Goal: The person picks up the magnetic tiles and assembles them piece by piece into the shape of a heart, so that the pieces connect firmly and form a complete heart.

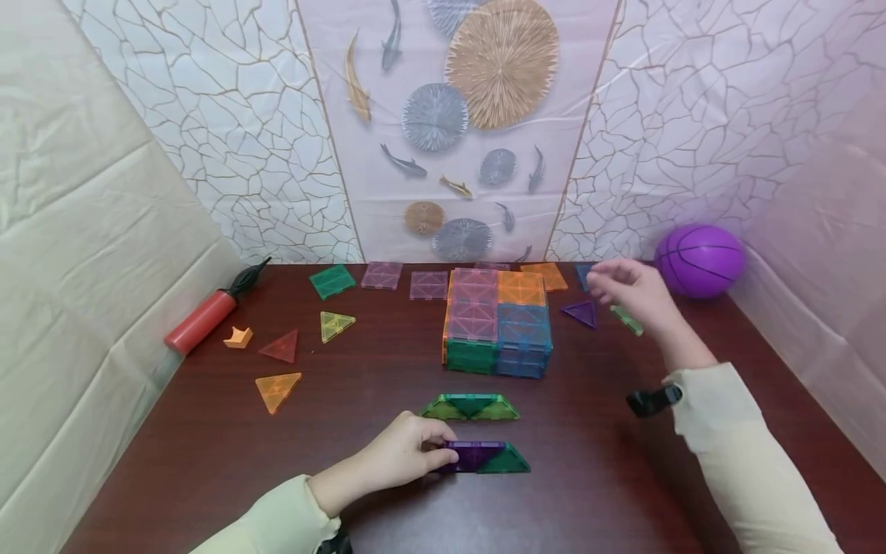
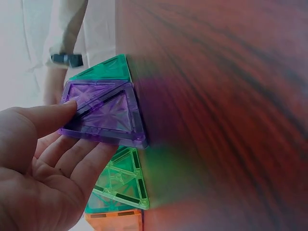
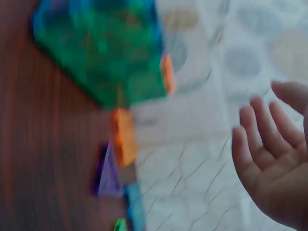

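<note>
My left hand pinches the purple triangular magnetic tiles between thumb and fingers, near the table's front. Joined to their right side, a dark green triangular tile completes an upright strip on the tabletop. Just behind it stands a similar strip of green tiles. Over the right side of the table hovers my right hand, fingers relaxed and holding nothing. It is nearest to a loose purple triangle and a light green tile. The right wrist view is blurred.
A box of magnetic tiles stands mid-table. Loose tiles lie along the back, including a green square. At left are yellow, red and orange triangles, an orange crown piece and a red pump. A purple ball sits back right.
</note>
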Motion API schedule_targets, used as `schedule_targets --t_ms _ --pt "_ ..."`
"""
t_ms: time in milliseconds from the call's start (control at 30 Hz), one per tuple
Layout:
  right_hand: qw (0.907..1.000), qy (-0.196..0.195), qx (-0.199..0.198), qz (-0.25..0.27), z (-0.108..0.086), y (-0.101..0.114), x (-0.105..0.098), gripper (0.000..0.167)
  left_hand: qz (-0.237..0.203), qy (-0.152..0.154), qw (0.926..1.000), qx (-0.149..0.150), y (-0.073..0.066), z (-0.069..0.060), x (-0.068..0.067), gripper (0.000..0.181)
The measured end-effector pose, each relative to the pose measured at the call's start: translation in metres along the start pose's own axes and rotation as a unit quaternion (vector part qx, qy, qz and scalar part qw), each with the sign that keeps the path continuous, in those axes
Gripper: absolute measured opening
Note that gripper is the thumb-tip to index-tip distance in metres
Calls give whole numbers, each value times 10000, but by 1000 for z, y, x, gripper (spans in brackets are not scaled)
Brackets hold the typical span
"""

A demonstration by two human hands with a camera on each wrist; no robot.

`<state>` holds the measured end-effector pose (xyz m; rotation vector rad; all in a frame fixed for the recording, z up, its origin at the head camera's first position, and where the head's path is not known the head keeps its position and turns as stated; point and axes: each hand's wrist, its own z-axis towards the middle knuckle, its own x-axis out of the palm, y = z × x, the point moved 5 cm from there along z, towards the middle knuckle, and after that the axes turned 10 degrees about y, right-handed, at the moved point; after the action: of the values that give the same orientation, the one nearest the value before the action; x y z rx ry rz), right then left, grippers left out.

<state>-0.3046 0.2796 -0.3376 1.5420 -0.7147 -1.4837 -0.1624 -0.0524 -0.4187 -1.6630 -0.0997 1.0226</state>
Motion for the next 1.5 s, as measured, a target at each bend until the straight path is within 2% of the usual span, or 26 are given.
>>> schedule_targets --t_ms 100,200,333,467,633,833,933,1100,1333,1500 --pt "9969 -625 372 -313 22 -21 -16 48 45 -1 10000 24 0 0 -1 8" --pt "9906 -913 540 -858 39 -40 -21 54 105 22 9999 71 1 0 -1 8" --pt "9845 -832 637 -1404 54 -64 -18 52 188 29 9997 167 2 -1 0 8" --pt "9832 -658 722 -1545 62 -84 -13 50 254 29 9994 240 1 -1 0 8" --pt "9762 -650 837 -1894 69 -100 -11 54 269 76 9993 265 1 1 1 7" --pt "9672 -736 1642 -1792 74 -123 -14 76 229 74 9996 162 3 2 0 7" --pt "9665 -766 1814 -1645 76 -129 -14 88 270 52 9995 125 3 2 0 7" --pt "9657 -859 1781 -1681 79 -131 -9 96 324 -5 9994 97 3 0 0 7" --pt "9515 -776 2306 -1882 87 -139 -8 107 306 -36 9995 75 2 -1 0 7" --pt "9438 -602 2512 -2064 90 -139 -7 103 314 -45 9994 139 1 -1 0 7"
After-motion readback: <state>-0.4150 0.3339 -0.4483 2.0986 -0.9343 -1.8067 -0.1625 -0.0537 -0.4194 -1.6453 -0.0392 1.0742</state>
